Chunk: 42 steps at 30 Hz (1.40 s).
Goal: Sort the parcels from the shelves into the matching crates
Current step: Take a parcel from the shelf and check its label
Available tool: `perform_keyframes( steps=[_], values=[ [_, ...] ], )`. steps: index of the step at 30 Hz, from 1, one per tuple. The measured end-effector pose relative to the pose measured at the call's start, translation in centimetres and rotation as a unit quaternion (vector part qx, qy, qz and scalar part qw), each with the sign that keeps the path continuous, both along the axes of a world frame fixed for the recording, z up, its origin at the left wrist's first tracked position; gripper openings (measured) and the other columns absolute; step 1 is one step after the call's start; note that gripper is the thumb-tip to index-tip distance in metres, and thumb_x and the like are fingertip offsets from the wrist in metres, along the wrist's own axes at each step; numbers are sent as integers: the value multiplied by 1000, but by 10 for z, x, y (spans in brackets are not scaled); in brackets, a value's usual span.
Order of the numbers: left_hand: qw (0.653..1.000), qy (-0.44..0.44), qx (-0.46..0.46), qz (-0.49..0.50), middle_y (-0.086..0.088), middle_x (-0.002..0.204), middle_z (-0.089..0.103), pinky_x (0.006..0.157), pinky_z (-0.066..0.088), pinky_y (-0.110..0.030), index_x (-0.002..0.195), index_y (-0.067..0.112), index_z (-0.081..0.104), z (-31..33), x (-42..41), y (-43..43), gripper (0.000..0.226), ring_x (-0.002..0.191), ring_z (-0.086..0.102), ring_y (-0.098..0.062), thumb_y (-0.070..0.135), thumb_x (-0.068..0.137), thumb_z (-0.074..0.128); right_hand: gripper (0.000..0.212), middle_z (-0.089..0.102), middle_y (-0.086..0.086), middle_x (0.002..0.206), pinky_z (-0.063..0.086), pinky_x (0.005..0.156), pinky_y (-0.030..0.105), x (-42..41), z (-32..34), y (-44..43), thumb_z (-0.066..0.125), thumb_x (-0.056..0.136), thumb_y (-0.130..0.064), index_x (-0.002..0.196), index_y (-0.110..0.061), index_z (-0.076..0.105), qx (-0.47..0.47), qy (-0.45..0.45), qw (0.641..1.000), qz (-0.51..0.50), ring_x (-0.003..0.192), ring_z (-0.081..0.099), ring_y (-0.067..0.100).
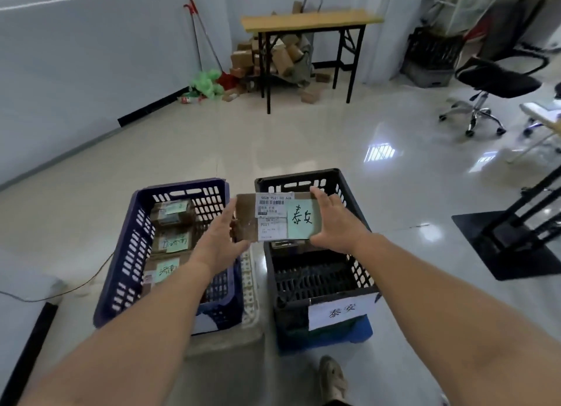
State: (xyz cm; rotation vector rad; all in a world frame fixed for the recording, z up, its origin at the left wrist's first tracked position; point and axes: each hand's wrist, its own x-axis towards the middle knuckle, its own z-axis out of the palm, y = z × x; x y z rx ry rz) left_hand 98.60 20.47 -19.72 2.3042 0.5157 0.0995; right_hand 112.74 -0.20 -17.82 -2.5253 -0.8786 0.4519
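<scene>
I hold a flat brown cardboard parcel (247, 215) with a white shipping label and a green handwritten note between both hands, above the gap between two crates. My left hand (223, 238) grips its left edge and my right hand (332, 223) grips its right edge. Below on the right stands a black crate (361, 220) with a white handwritten label on its front; part of a parcel shows inside it under the held one. On the left stands a blue crate (121, 253) with three parcels bearing green notes.
A folding table (309, 21) stands at the far wall with a pile of cardboard boxes (273, 59) under it. An office chair (491, 83) and a black stand base (516, 241) are on the right. A cable runs across the floor at left. My shoe (332, 378) is near the bottom.
</scene>
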Motion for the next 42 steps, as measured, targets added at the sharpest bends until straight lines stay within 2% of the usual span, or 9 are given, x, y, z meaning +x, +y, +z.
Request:
perform_keyframes(
  steps=[4, 8, 13, 16, 20, 26, 30, 35, 42],
  values=[
    [999, 38, 10, -23, -2, 151, 35, 111, 33, -37, 152, 31, 5, -6, 83, -27, 94, 133, 40, -19, 16, 85, 69, 107, 35, 9, 124, 51, 91, 37, 84, -11, -26, 75, 72, -18, 151, -28, 3, -22, 4, 1000, -4, 101, 50, 23],
    [999, 45, 5, -17, -8, 138, 48, 105, 41, -49, 151, 35, 9, -14, 153, -34, 92, 125, 48, -26, 18, 84, 69, 104, 36, 12, 126, 52, 87, 36, 156, -23, -32, 74, 74, -17, 151, -25, 5, -26, 6, 1000, -16, 101, 52, 26],
    [995, 85, 44, 5, -10, 150, 35, 110, 36, -47, 153, 28, 8, -37, 207, -23, 84, 135, 38, -27, 17, 89, 63, 102, 37, 14, 126, 48, 81, 30, 220, -46, -18, 74, 76, -12, 151, -24, 6, -22, 10, 999, -24, 99, 48, 24],
    [993, 110, 35, 4, -10, 152, 33, 110, 35, -46, 152, 30, 9, -66, 230, -12, 81, 136, 37, -26, 16, 91, 59, 103, 36, 14, 129, 46, 83, 31, 241, -68, -3, 73, 77, -12, 152, -23, 3, -41, 18, 999, -26, 103, 50, 26],
    [991, 134, -16, 13, -5, 152, 35, 102, 37, -33, 154, 26, 8, -116, 261, -7, 77, 134, 40, -23, 9, 93, 53, 107, 32, 16, 135, 45, 96, 38, 256, -114, 19, 73, 78, -14, 153, -23, -3, -80, 47, 995, -17, 115, 49, 31],
    [975, 193, -89, 57, -5, 150, 37, 105, 41, -38, 154, 25, 7, -211, 284, 3, 75, 128, 45, -24, 11, 93, 49, 106, 28, 16, 137, 42, 98, 39, 270, -210, 39, 70, 82, -16, 153, -20, -8, -132, 103, 986, -17, 120, 44, 31],
    [962, 241, -106, 67, -7, 152, 32, 110, 34, -37, 154, 24, 6, -265, 288, -2, 76, 133, 38, -24, 12, 93, 50, 101, 27, 16, 140, 43, 93, 39, 271, -272, 41, 68, 83, -16, 152, -24, -6, -166, 145, 975, -25, 121, 45, 33],
    [970, 200, -119, 64, -4, 144, 41, 98, 36, -26, 152, 27, 18, -300, 320, -3, 71, 126, 44, -23, 4, 91, 48, 95, 27, 19, 140, 44, 94, 42, 303, -314, 48, 61, 84, -4, 151, -25, -3, -187, 119, 974, -39, 122, 43, 36],
    [968, 165, -146, 121, -3, 152, 28, 111, 34, -41, 152, 31, 16, -327, 358, 12, 70, 133, 37, -27, 9, 93, 46, 71, 27, 13, 141, 47, 91, 46, 339, -338, 74, 52, 85, 2, 145, -23, 25, -161, 20, 984, -71, 123, 40, 34]
  ],
)
